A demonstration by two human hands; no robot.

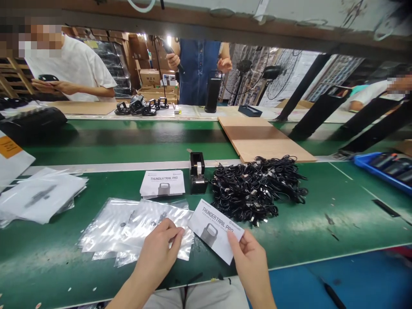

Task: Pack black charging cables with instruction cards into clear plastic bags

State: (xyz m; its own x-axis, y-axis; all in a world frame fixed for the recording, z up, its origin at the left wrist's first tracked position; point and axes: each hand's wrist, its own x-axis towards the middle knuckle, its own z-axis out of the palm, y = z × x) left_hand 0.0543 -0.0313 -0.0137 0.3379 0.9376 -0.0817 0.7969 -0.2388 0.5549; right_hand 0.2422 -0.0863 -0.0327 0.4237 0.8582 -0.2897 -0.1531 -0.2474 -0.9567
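My right hand (252,262) pinches the lower right corner of a white printed booklet (210,234) marked THUNDER TRAIL PRO, tilted above the green work surface. My left hand (161,246) is closed, thumb and forefinger pinched at the right part of a clear plastic bag (169,210). This bag lies on top of several overlapping bags (109,223). Behind them rests a stack of the same booklets (162,182), beside a black tape dispenser (197,174). A big heap of black cables (257,189) lies beyond my right hand.
More flat bags with a printed sheet (41,195) lie at the left. A wooden board (267,137) bridges the green belt (144,141). A blue tray (383,176) holds dark items at the right. Across the belt, one person (77,64) and another in denim (199,64) handle objects.
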